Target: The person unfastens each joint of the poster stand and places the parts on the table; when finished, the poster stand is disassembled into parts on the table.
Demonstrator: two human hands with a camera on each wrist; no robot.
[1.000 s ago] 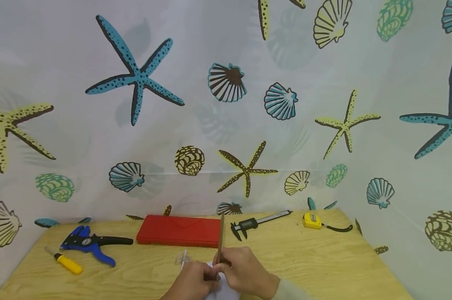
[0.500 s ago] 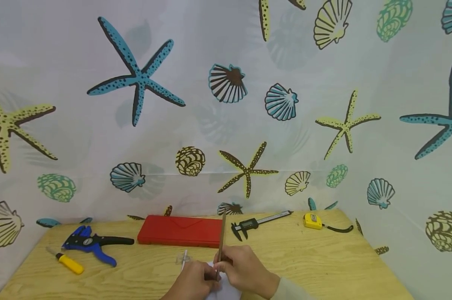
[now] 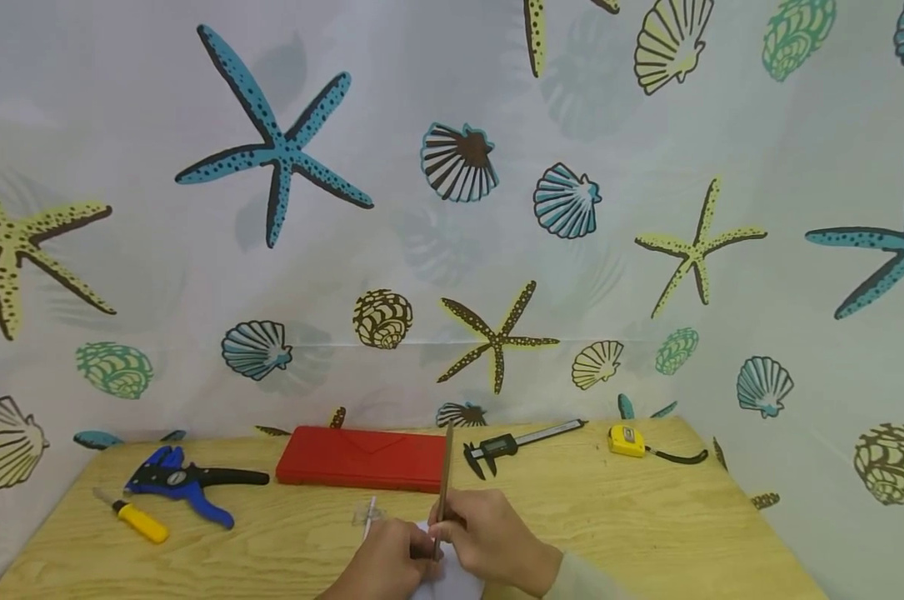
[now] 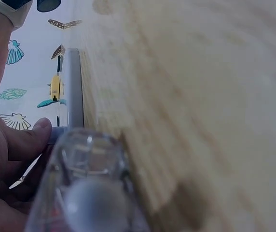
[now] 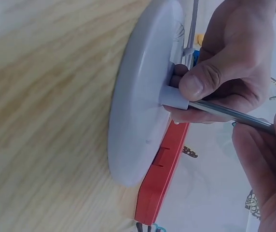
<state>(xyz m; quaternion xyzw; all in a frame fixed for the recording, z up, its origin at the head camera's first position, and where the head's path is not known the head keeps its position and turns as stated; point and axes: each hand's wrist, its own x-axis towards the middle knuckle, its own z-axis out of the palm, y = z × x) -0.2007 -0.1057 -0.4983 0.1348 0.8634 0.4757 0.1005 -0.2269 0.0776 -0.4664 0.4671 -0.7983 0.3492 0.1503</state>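
Observation:
A white, rounded base point(image 5: 138, 96) with a short collar point(image 5: 174, 97) stands on the table. From the collar rises a slim metal rod point(image 5: 234, 115), upright in the head view. My left hand point(image 3: 392, 558) pinches the collar between thumb and fingers, low at the rod's foot. Higher up, my right hand point(image 3: 489, 533) grips the rod point(image 3: 446, 475) between thumb and fingertips. How deep the rod sits inside the collar is hidden. Close to the left hand lies a clear plastic piece point(image 4: 92, 159) with a blurred white rounded end; its kind is unclear.
Behind the hands lies a red case point(image 3: 365, 458), with a digital caliper point(image 3: 500, 447) and a yellow tape measure point(image 3: 626, 442) to its right. To the left are blue-and-black wire strippers point(image 3: 185, 482) and a yellow-handled tool point(image 3: 140, 522). A patterned curtain point(image 3: 332, 267) closes off the back.

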